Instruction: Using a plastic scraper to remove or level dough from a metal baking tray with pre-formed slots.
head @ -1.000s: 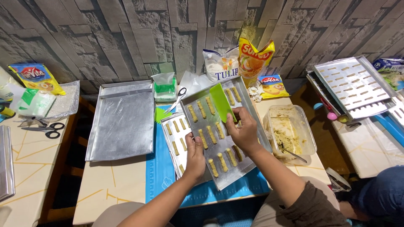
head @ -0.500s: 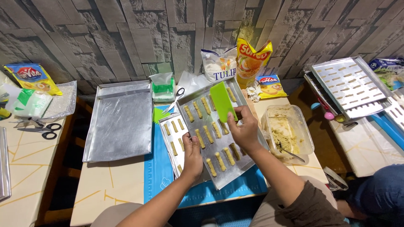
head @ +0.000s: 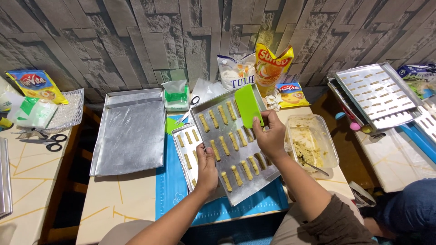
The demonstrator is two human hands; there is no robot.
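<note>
A tray (head: 236,149) of short dough sticks (head: 225,146) is gripped at its near-left edge by the left hand (head: 206,170), thumb on top and fingers beneath; it is held tilted over a second tray (head: 185,149) of sticks, which lies on a blue mat (head: 169,190); a green scraper (head: 248,105) is clamped in the closed right hand (head: 271,138) and held over the far-right part of the upper tray. The step in hand is judged to be work on the rows with the scraper, the tray being steadied meanwhile; the next move would call for a steady left grip and a shallow blade angle, so that neighbouring sticks are not dragged. Whether the scraper edge touches tray or dough cannot be told; sticks beneath the right hand are hidden; most of the lower tray is covered by the upper one; the contents of the tub (head: 311,145) are indistinct, though a utensil handle is seen to protrude; a seated person at the right edge is cut off.
</note>
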